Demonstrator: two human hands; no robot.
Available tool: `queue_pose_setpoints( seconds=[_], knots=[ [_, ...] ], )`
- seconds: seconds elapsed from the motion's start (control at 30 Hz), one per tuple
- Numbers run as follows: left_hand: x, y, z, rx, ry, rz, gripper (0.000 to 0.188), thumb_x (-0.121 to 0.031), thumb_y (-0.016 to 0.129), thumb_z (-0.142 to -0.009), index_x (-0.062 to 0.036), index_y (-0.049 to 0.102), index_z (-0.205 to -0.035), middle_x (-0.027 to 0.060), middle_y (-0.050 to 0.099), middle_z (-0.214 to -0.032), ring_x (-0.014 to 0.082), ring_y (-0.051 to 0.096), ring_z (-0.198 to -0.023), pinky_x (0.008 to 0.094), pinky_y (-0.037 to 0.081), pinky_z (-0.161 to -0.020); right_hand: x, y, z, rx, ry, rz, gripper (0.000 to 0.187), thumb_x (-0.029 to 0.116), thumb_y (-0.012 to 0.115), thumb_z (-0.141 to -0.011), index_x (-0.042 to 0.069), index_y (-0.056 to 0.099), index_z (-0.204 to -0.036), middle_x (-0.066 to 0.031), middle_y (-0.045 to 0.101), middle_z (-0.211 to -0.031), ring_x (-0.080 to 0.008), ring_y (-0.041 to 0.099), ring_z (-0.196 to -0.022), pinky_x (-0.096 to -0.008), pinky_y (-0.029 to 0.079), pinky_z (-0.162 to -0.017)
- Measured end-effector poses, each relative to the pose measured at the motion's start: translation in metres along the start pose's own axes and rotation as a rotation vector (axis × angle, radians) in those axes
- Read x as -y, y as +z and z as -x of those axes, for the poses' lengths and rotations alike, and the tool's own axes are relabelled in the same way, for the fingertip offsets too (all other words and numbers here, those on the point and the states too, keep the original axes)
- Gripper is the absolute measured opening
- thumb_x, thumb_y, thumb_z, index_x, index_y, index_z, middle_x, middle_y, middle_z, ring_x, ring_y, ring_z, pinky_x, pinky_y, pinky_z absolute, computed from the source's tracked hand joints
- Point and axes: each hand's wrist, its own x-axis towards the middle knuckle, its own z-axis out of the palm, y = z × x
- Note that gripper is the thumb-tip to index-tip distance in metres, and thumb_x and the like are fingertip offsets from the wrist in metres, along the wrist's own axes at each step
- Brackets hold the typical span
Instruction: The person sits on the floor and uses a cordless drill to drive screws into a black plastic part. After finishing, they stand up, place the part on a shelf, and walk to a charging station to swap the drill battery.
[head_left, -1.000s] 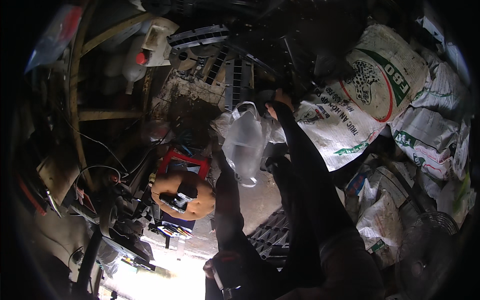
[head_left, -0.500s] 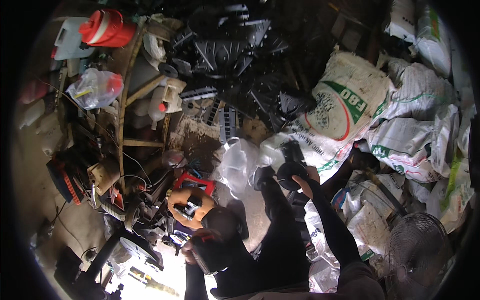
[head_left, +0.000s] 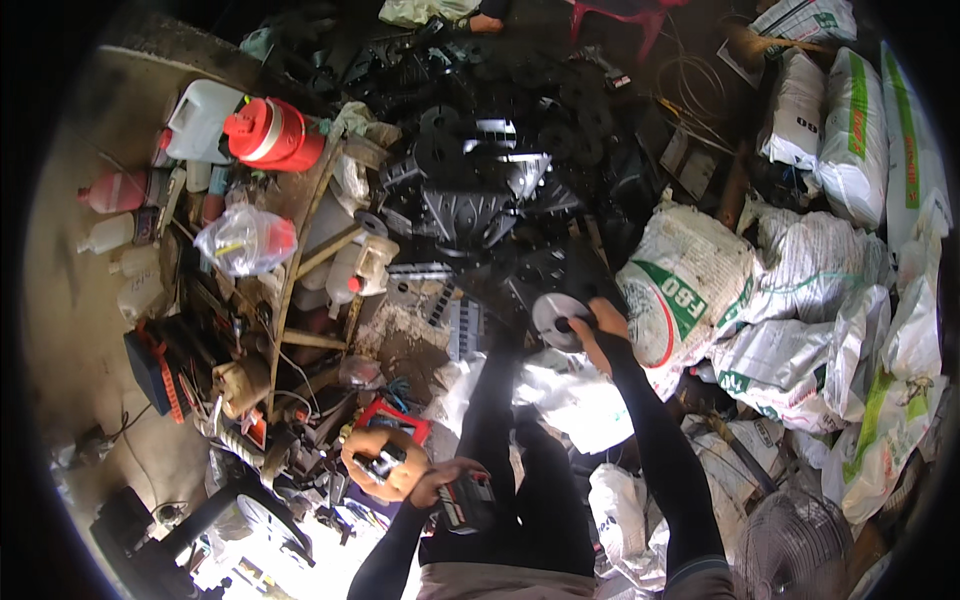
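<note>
Head: right hand (head_left: 610, 330) holds disc (head_left: 552, 318) farther forward.

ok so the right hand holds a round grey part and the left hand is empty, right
Not quite: the left hand isn't empty; the head view shows it holding a dark, boxy tool. The right hand does hold a round grey part.

This looks like a cramped, cluttered workshop or storage shed. A broad heap of black, ribbed and plate-shaped parts (head_left: 465, 212) covers the floor; stuffed white woven sacks with green and red print (head_left: 700, 245) are piled to the right. A rough wooden frame (head_left: 318, 340) stands beside pale plastic jugs (head_left: 376, 262), a grey wire-caged fan (head_left: 795, 545) is at lower right, and the left hand (head_left: 447, 479) grips a black, boxy power tool (head_left: 467, 504).
</note>
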Motion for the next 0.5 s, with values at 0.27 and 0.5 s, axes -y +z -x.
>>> queue_pose_setpoints(
  seconds=[0.27,0.5],
  knots=[
    [-0.012,-0.015,-0.077,0.012,-0.093,0.489,0.049,-0.032,0.048,-0.095,0.0067,0.050,-0.125,0.0183,0.063,-0.113,0.0267,0.066,-0.097,0.0346,0.053,-0.089,0.061,0.115,-0.316,-0.167,-0.594,0.149,0.019,0.011,0.062,-0.082,0.006,0.055,-0.099,-0.0172,0.056,-0.095,-0.0378,0.058,-0.094,-0.0464,0.047,-0.079],
    [-0.062,-0.009,-0.092,-0.094,-0.160,0.179,0.049,-0.028,0.049,-0.094,0.0075,0.050,-0.127,0.0188,0.063,-0.115,0.0262,0.064,-0.103,0.0369,0.050,-0.093,0.076,0.218,-0.452,-0.133,-0.155,0.146,0.030,0.014,0.069,-0.068,0.011,0.058,-0.097,-0.0140,0.059,-0.103,-0.0348,0.061,-0.097,-0.0427,0.052,-0.079]
  ],
)
